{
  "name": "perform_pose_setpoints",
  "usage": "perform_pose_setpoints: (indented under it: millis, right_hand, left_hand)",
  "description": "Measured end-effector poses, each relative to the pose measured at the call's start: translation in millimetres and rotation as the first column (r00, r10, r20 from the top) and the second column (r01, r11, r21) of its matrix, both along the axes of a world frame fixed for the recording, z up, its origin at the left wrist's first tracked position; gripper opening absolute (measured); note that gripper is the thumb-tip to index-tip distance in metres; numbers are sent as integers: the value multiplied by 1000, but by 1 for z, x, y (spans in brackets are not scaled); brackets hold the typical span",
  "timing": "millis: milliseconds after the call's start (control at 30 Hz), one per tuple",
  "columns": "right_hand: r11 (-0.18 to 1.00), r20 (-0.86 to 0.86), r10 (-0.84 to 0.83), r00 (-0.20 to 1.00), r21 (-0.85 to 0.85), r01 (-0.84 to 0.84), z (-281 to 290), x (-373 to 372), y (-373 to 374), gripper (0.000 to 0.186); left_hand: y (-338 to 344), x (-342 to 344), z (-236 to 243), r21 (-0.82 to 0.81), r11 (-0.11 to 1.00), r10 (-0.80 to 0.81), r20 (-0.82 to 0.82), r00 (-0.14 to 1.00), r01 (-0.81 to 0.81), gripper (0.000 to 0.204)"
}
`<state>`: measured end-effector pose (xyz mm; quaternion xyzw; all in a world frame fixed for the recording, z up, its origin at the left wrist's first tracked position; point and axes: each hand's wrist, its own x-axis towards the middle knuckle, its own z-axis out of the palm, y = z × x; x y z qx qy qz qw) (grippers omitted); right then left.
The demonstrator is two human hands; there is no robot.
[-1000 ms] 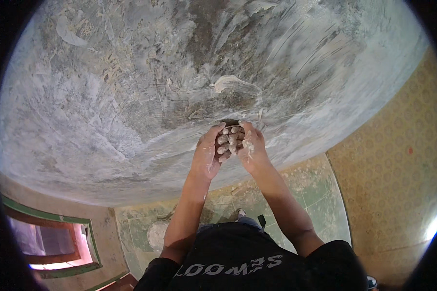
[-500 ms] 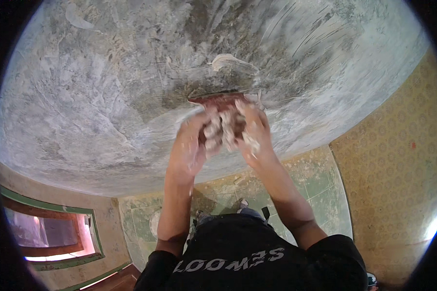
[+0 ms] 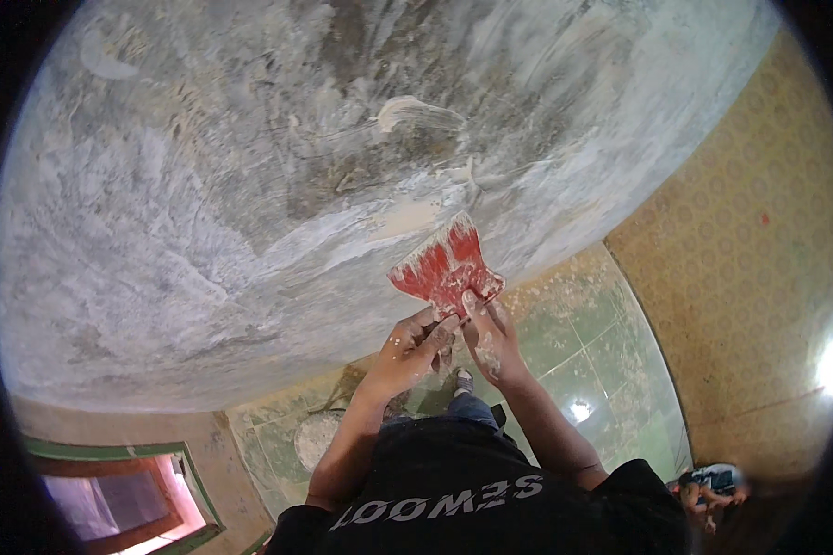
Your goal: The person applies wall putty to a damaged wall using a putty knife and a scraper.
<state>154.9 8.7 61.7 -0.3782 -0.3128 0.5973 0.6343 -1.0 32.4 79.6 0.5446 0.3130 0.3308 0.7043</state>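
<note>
A red putty spreader (image 3: 446,268) with a wide flared blade is off the wall, tilted, its face streaked with pale putty. My left hand (image 3: 409,356) is closed at the narrow end of the spreader, thumb and fingers pinching it. My right hand (image 3: 491,340) grips the same end from the right, its thumb lying on the red face. Putty smears cover the fingers of both hands. Just beyond the blade, a fresh beige putty patch (image 3: 407,218) lies on the grey wall (image 3: 194,203). Higher up is a thicker putty dab (image 3: 415,113).
Below is a green tiled floor (image 3: 574,342) with putty spatter. A pale round container (image 3: 313,442) stands on it, left of my legs. A window (image 3: 125,495) is at lower left, a patterned yellow-brown wall (image 3: 731,277) at right. Another person (image 3: 713,486) is low at right.
The spreader has come away from the wall, down toward me, and turned so its putty-streaked face shows. Both hands moved down with it. The view has shifted, and the other person shows more fully.
</note>
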Motion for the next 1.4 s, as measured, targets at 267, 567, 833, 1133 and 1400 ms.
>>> perform_pose_setpoints:
  millis: [267, 567, 833, 1133, 1400]
  right_hand:
    - [842, 555, -504, 662, 145, 519, 14, 120, 34, 39]
    - [472, 495, -868, 45, 790, 391, 97, 142, 122, 49]
    - [317, 346, -938, -26, 885, 341, 178, 142, 136, 46]
    - [369, 410, -906, -106, 887, 278, 240, 171, 148, 58]
    - [686, 661, -727, -189, 713, -145, 80, 111, 119, 77]
  left_hand:
    - [-4, -52, -44, -19, 1000, 13, -183, 983, -17, 29]
    - [-29, -108, -82, -136, 824, 512, -236, 826, -550, 31]
    - [-7, -92, -65, -100, 765, 625, -121, 771, -636, 30]
    - [8, -77, -65, -64, 744, 656, -119, 745, -666, 29]
    - [19, -68, -71, -67, 799, 589, -112, 801, -597, 26]
